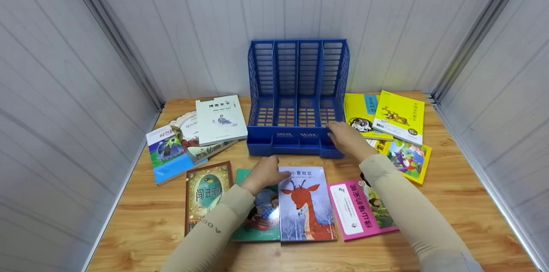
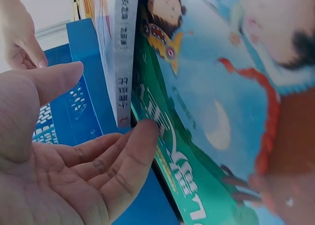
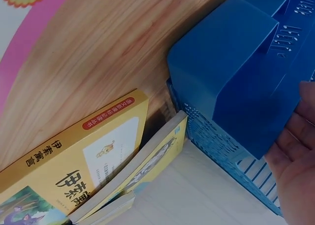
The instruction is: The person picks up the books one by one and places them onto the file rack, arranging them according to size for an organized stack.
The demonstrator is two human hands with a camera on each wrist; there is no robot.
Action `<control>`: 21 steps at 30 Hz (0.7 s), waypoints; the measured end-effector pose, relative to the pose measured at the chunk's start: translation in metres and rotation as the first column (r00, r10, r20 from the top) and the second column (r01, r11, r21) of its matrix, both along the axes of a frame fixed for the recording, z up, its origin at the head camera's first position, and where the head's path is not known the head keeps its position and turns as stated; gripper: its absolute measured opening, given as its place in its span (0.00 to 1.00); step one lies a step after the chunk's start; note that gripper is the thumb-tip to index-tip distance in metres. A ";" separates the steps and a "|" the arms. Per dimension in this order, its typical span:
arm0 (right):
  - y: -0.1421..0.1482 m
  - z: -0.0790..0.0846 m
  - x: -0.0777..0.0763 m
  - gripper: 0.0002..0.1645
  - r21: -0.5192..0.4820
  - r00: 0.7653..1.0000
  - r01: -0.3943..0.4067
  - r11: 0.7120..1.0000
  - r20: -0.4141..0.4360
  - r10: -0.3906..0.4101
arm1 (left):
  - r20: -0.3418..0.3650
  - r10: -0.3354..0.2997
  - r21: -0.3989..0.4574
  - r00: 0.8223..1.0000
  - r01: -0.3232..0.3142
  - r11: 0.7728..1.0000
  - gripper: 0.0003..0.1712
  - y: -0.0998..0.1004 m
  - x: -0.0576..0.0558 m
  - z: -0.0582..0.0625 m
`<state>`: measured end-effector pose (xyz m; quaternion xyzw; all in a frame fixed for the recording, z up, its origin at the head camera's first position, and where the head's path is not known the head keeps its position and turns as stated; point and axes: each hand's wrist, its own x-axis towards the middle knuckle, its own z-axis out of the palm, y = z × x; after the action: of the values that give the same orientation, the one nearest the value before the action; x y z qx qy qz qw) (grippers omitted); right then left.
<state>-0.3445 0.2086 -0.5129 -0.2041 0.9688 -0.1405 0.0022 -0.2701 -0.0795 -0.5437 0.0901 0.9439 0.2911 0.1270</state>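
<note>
My left hand (image 1: 260, 174) hovers above the top edges of a green picture book (image 1: 257, 229) and a lavender deer book (image 1: 306, 203). In the left wrist view its thumb stands well away from the loosely bent fingers, and a fingertip overlaps the green cover near the deer book's spine (image 2: 123, 57). Nothing lies in its grasp. My right hand (image 1: 349, 140) holds the right front corner of a blue plastic file rack (image 1: 296, 140). Seen from the right wrist, its fingers (image 3: 293, 136) bend at the edge of the rack's side wall.
Left of the rack lie a white book (image 1: 221, 119), a blue-green book (image 1: 171, 156) and a scallop-edged one. Several yellow books (image 1: 401, 113) overlap on the right. A brown-bordered book (image 1: 208, 194) and a pink book (image 1: 364, 210) flank the front row. Panelled walls enclose the wooden table (image 1: 141, 216).
</note>
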 end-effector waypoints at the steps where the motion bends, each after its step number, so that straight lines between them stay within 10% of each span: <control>1: -0.001 -0.001 -0.001 0.24 0.005 1.000 0.009 1.000 0.013 -0.009 | -0.004 -0.001 -0.011 1.000 0.001 1.000 0.34 0.001 0.000 0.000; 21: -0.007 -0.015 -0.015 0.23 0.010 0.999 0.000 1.000 -0.049 0.001 | 0.038 -0.078 -0.103 0.996 0.082 0.991 0.24 0.026 0.001 0.006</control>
<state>-0.3592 0.2014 -0.5276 -0.2077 0.9692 -0.1305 -0.0206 -0.2686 -0.0537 -0.5377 0.1162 0.9513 0.2374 0.1589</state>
